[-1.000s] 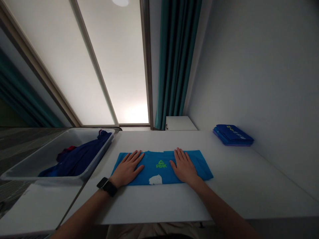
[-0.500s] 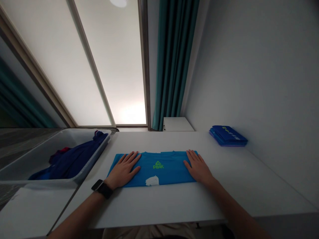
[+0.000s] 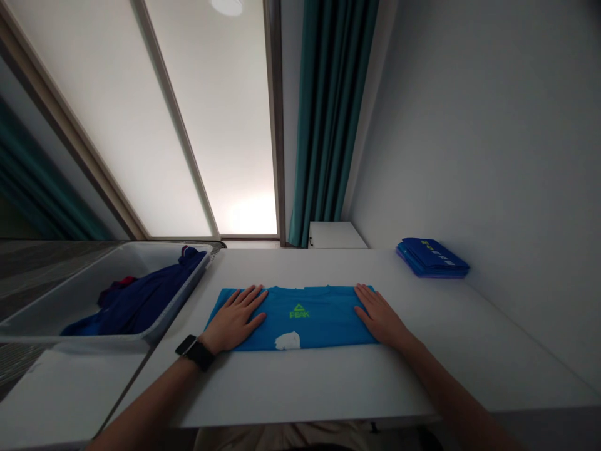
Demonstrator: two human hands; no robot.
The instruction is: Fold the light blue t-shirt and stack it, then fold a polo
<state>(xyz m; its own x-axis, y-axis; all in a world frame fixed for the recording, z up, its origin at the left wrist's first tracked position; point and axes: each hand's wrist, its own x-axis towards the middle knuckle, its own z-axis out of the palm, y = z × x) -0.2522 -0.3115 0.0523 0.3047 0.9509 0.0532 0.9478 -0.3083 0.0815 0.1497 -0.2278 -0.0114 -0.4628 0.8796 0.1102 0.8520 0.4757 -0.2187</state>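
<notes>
A bright blue T-shirt (image 3: 323, 322) lies folded into a wide flat rectangle on the white table (image 3: 300, 388). Its top side shows a green PEAK logo and a white patch at the near edge. My left hand (image 3: 238, 318) rests flat on the shirt's left end, fingers spread, with a black watch (image 3: 196, 352) on the wrist. On the right end, my right hand (image 3: 379, 314) lies flat with its fingers stretched out and the thumb apart. Neither hand grips the cloth.
At the back right, near the wall, sits a stack of folded blue clothes (image 3: 432, 258). A pale plastic bin (image 3: 51, 300) with dark blue and red clothes (image 3: 141, 304) stands to the left. A white cabinet (image 3: 335, 235) is beyond the table's far edge.
My right hand has slid slightly right, toward the shirt's right edge. My left hand stays in place on the cloth. The whole view has shifted a little.
</notes>
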